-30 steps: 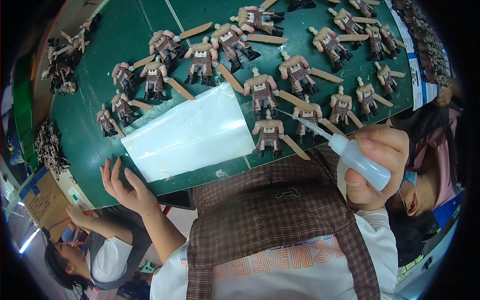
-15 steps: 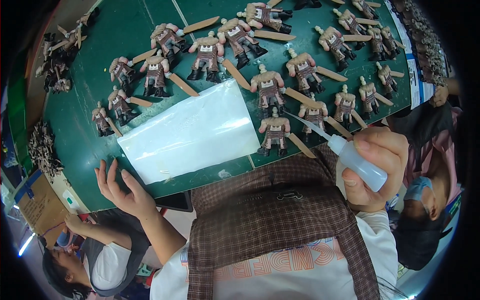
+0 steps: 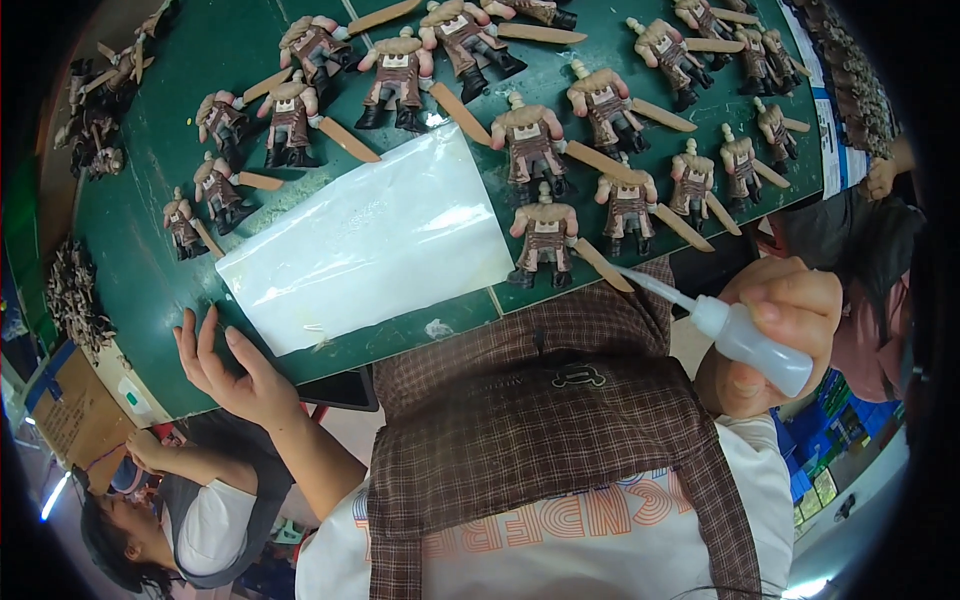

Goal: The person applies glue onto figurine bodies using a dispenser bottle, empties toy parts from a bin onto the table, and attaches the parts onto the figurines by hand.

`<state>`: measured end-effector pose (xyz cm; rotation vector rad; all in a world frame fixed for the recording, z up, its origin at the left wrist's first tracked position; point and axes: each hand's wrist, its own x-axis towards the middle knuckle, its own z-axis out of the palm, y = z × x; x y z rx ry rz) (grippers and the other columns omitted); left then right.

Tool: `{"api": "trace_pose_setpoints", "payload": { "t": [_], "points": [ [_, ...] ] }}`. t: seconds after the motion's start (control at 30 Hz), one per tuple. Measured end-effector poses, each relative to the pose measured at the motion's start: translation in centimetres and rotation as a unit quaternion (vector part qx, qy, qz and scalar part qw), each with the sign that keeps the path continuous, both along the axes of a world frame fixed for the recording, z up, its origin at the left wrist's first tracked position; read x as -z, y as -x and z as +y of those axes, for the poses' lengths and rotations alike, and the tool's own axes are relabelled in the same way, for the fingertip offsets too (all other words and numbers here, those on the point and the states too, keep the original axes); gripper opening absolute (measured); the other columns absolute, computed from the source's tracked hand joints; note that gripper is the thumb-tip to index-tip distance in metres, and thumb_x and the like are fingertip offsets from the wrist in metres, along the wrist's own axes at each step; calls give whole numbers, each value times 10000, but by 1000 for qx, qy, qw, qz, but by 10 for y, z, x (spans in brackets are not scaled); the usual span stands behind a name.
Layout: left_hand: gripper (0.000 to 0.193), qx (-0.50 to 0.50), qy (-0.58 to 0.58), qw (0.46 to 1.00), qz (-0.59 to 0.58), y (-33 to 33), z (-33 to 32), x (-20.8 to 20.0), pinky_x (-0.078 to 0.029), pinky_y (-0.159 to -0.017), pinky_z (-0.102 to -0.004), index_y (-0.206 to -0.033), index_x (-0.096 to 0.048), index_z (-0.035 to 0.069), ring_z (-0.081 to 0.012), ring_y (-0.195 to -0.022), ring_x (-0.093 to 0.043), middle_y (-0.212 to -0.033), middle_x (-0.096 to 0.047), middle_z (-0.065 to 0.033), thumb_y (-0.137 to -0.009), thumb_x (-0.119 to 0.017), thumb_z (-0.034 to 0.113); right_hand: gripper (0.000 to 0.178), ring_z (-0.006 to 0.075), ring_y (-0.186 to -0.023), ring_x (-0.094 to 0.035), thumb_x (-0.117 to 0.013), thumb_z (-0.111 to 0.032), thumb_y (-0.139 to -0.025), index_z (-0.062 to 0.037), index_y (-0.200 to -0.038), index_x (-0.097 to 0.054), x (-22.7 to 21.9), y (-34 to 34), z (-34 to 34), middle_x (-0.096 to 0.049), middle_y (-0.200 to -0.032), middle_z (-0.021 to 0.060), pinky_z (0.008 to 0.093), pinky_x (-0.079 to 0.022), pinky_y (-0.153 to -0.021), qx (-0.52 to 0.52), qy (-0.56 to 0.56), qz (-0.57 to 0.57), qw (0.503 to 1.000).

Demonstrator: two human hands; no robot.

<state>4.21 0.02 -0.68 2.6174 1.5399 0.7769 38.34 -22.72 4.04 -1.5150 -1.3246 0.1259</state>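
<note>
My right hand [image 3: 795,318] is wrapped round a small translucent squeeze bottle [image 3: 757,345] with a long thin nozzle. The nozzle tip points up and left, close to the brown blade of a headless figure [image 3: 544,235] near the table's front edge. My left hand [image 3: 238,365] is empty, its fingers apart at the green table's [image 3: 150,320] front edge, beside a white plastic-covered sheet [image 3: 370,240]. More headless figures, with brown garments, dark boots and blade-like arms, lie in rows beyond and right of the sheet, such as one figure [image 3: 397,78] above it.
Piles of small dark parts [image 3: 78,300] lie along the table's left side, and another heap [image 3: 845,70] lies at the far right. A cardboard box [image 3: 80,405] stands at the lower left. One person [image 3: 205,500] sits at left; another person's hand [image 3: 882,178] shows at right.
My right hand has moved right with the bottle, drawing the nozzle away from the figures. The whole view has shifted slightly. The person at right has moved largely out of view.
</note>
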Motion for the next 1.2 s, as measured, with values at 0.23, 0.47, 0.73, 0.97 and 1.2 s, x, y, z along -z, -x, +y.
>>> {"api": "trace_pose_setpoints", "payload": {
  "t": [0.23,0.47,0.73,0.97,1.2],
  "points": [
    [246,1,-2,1000,-3,0,-1,0,-304,-1064,-420,-1128,-640,17,-311,-1285,-418,-1299,-546,-148,-905,-552,73,434,170,-643,-579,-784,-353,-785,-9,-986,-612,-5,8,-8,-530,-859,91,267,-476,-536,-30,39,18,999],
    [246,1,-7,1000,-1,1,-2,0,-301,-1066,-422,-1128,-641,19,-311,-1293,-414,-1301,-548,-144,-908,-550,79,397,175,-666,-581,-799,-299,-775,-14,-987,-621,-4,11,-7,-546,-874,97,267,-473,-557,-27,46,23,998],
    [247,6,-7,1000,6,1,1,1,-292,-1072,-430,-1134,-640,25,-312,-1297,-414,-1312,-544,-140,-915,-548,91,400,185,-668,-580,-784,-309,-790,-9,-990,-613,-5,9,-7,-549,-871,109,269,-470,-546,-28,42,15,999],
    [245,3,-12,999,35,5,-1,-2,-301,-1071,-418,-1142,-634,18,-306,-1295,-416,-1316,-541,-144,-930,-542,98,458,202,-612,-554,-724,-384,-827,21,-993,-591,-1,-9,-31,-499,-895,131,276,-469,-527,80,-26,21,996],
    [248,11,-13,999,32,4,0,1,-303,-1068,-418,-1145,-632,15,-299,-1295,-414,-1321,-534,-143,-933,-543,106,458,201,-622,-569,-727,-386,-823,19,-997,-601,1,-11,-41,-508,-904,129,281,-465,-546,83,-4,8,996]
  ]
}}
